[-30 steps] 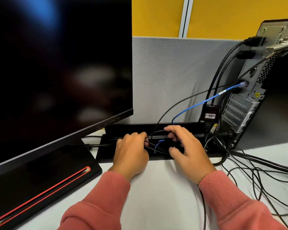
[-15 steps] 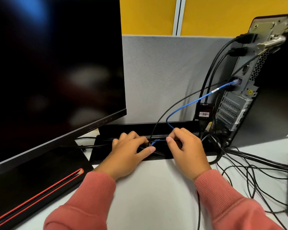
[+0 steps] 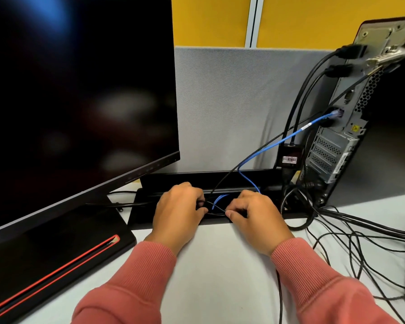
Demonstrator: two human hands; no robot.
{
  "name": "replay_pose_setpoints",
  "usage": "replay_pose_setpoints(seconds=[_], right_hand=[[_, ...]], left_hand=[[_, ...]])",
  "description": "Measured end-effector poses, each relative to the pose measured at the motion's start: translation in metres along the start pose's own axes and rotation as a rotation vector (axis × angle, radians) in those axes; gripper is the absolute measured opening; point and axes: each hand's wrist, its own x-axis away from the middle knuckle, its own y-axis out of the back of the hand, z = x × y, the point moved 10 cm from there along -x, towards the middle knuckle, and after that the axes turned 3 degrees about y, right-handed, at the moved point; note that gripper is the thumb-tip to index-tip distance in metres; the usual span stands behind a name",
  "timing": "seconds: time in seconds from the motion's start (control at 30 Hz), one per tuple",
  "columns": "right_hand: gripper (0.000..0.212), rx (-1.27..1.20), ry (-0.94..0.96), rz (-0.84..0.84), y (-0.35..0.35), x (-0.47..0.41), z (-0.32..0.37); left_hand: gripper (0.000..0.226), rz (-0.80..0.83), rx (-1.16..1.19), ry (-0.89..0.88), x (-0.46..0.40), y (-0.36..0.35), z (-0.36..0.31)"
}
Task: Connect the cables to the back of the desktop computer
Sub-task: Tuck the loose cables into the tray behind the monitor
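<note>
The desktop computer (image 3: 351, 127) stands at the right with its back panel facing me. A blue network cable (image 3: 288, 139) and two thick black cables (image 3: 302, 99) are plugged into it and drop toward the black cable trough (image 3: 220, 181) at the desk's rear. My left hand (image 3: 178, 216) and my right hand (image 3: 255, 218) sit at the trough's opening, a little apart. Each pinches a thin black cable (image 3: 214, 210) that runs between them, crossing the blue loop. The cable ends inside the trough are hidden.
A large dark monitor (image 3: 80, 101) with a black and red base (image 3: 56, 260) fills the left. A tangle of thin black cables (image 3: 360, 242) spreads over the white desk (image 3: 220, 277) at the right. A grey partition (image 3: 232, 101) stands behind.
My left hand's fingers have curled in and now pinch the black cable. Both hands stay at the trough. The view has shifted slightly.
</note>
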Motion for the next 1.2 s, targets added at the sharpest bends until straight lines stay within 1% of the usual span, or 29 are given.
replay_pose_setpoints(seconds=[0.07,0.17,0.27,0.33,0.4,0.53,0.6,0.73,0.83,0.97,1.1,1.2], right_hand=[[0.013,0.023,-0.040,-0.016,-0.001,-0.001,-0.003],[0.012,0.012,-0.135,-0.049,0.000,-0.001,-0.010],[0.016,-0.054,-0.180,-0.085,0.004,-0.001,-0.013],[0.019,-0.062,-0.156,-0.071,0.004,-0.001,-0.010],[0.017,-0.067,-0.117,-0.066,0.004,-0.001,-0.006],[0.008,-0.061,-0.099,-0.028,0.001,-0.001,-0.005],[0.010,-0.035,-0.115,-0.013,-0.002,-0.002,-0.006],[0.014,0.024,-0.188,-0.008,-0.003,-0.005,-0.010],[0.020,0.058,-0.225,0.027,-0.008,-0.005,-0.014],[0.030,0.103,-0.234,0.075,-0.013,-0.003,-0.016],[0.024,0.139,-0.224,0.094,-0.013,-0.003,-0.013],[0.021,0.145,-0.222,0.110,-0.013,-0.002,-0.012]], left_hand=[[0.018,0.014,-0.006,0.005,-0.001,-0.001,0.002],[0.008,0.067,0.083,-0.006,-0.002,-0.004,0.004],[0.028,0.081,0.200,-0.048,-0.002,-0.004,0.000],[0.028,0.047,0.190,-0.041,-0.003,-0.001,0.000],[0.029,0.030,0.173,-0.028,-0.004,-0.003,0.001],[0.032,0.097,0.170,-0.013,-0.004,-0.012,-0.002],[0.031,0.069,0.143,0.002,-0.004,-0.010,-0.002],[0.032,0.032,0.211,0.026,-0.003,-0.008,-0.003],[0.030,0.062,0.226,0.033,-0.003,-0.010,-0.002],[0.025,0.105,0.177,0.036,-0.002,-0.014,0.000],[0.027,0.099,0.116,0.025,-0.001,-0.010,-0.004],[0.031,0.132,0.092,0.033,-0.001,-0.011,-0.004]])
